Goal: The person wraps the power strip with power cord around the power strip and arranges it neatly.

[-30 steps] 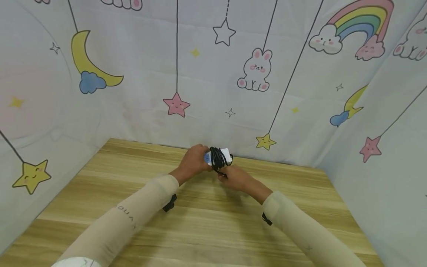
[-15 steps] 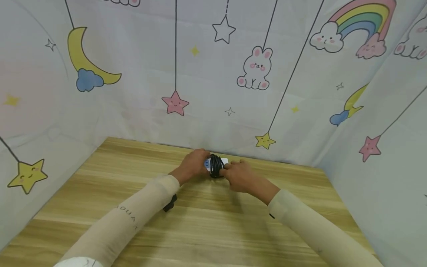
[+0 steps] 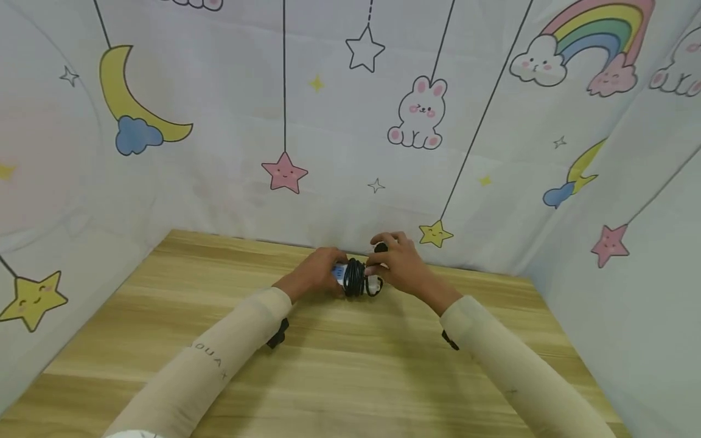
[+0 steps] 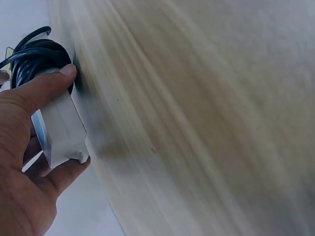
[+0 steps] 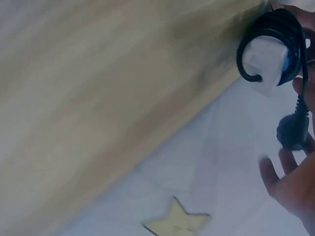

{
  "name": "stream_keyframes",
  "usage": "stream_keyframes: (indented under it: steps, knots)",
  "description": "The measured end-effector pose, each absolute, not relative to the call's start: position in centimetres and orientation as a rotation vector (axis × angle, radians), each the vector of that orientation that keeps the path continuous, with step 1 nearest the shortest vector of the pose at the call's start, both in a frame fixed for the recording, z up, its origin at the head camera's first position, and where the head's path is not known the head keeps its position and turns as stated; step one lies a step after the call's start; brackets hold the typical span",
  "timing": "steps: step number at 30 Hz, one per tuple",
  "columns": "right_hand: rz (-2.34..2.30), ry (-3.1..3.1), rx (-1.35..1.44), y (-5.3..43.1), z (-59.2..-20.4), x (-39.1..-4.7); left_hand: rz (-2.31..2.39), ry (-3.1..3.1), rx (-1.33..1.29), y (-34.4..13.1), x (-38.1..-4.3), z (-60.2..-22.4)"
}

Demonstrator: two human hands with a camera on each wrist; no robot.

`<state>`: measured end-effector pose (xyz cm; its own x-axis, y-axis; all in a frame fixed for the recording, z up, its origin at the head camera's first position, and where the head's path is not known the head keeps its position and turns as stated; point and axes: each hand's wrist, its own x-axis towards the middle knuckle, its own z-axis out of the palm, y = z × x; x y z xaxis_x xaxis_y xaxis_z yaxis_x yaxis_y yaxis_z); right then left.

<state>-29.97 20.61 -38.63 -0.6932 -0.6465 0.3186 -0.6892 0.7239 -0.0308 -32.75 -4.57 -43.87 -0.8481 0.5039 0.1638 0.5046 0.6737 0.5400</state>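
My left hand [image 3: 322, 272] grips one end of a small white and blue power strip [image 3: 341, 274], held close over the tabletop. In the left wrist view the thumb presses beside the black cord [image 4: 39, 61], and fingers curl under the strip's white end [image 4: 64, 130]. The cord is wound in several turns round the strip's middle. My right hand [image 3: 402, 261] is at the other end, fingers bent round the black plug [image 5: 294, 132] on the cord's free end. In the right wrist view a short length of cord runs from the coil to the plug.
The wood-grain table [image 3: 339, 371] ends at a white cloth backdrop [image 3: 339, 134] printed with stars, moons and a rabbit, right behind both hands. Cloth walls also stand at left and right. Black wrist straps [image 3: 278, 333] show under the sleeves.
My right hand has moved from below the strip up and around to its right side, with the plug now showing between its fingers. The strip has lowered slightly; my left hand keeps its grip.
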Motion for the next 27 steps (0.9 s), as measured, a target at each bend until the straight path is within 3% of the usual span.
stream_keyframes:
  steps: [6,12,27]
  knots:
    - [0.792,-2.836,0.747,22.0,-41.5,-31.8,-0.949,-2.842,-0.91,-4.8,-33.9,-46.0]
    - [0.97,-2.823,0.642,21.6,-43.7,-31.8,-1.002,-2.824,-0.877,-5.0,-32.8,-44.5]
    - [1.493,-3.152,0.582,25.5,-42.1,-30.5,-1.015,-2.849,-0.845,-4.8,-32.8,-44.4]
